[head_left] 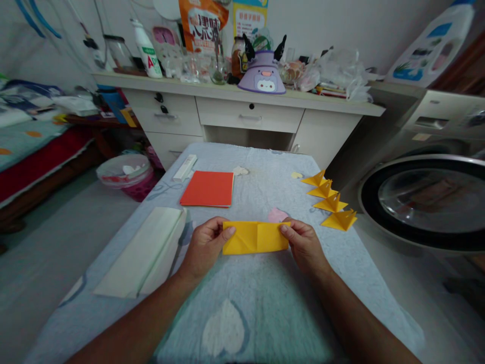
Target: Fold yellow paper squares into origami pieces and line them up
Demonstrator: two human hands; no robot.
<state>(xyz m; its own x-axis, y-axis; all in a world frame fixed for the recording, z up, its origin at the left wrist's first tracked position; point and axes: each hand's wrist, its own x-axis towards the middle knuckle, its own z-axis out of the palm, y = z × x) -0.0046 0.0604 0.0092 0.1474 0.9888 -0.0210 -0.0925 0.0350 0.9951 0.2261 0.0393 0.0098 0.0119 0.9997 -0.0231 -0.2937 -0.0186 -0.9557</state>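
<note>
A yellow sheet of folded paper [248, 238] is stretched between my two hands, a long rectangle with crease lines across its face. My left hand [206, 245] pinches its left end, thumb on the front. At the right end, my right hand [305, 242] pinches the paper the same way. Beyond my left hand lies a stack of square paper [207, 188], red on top. Several yellow folded-paper figures [338, 220] with pointed tips stand in a row along the table's right side.
A pale paper packet [146, 253] and a small white box [185, 168] lie on the left of the cloth-covered table [242, 323]. Behind are a cluttered white desk [250, 119] and, at right, a washing machine [428, 146]. A waste bin [129, 177] stands left.
</note>
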